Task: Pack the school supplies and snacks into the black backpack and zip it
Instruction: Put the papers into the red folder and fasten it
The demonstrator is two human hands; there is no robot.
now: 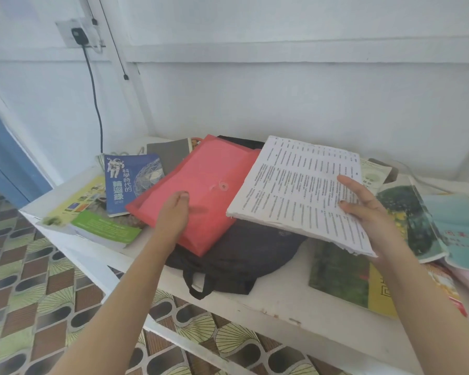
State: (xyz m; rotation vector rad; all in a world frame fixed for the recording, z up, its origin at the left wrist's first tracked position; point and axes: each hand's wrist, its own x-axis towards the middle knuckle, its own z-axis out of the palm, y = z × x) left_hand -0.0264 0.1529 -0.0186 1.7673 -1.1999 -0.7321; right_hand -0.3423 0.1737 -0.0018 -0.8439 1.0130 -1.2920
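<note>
Backpack (241, 253) lies flat, long axis near-to-far, handle nearest; right grip (363, 205) clamps papers (295, 185), left grip (173, 212) apart.

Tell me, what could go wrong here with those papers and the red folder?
The right hand holds the ragged paper stack by one side only; sheets could slip or tear. The red folder lies tilted across the backpack and might slide off. The green book near the edge of the table could get knocked down.

A white table (268, 299) stands against pale panelled walls (282, 85), over patterned floor tiles (33, 288).
</note>
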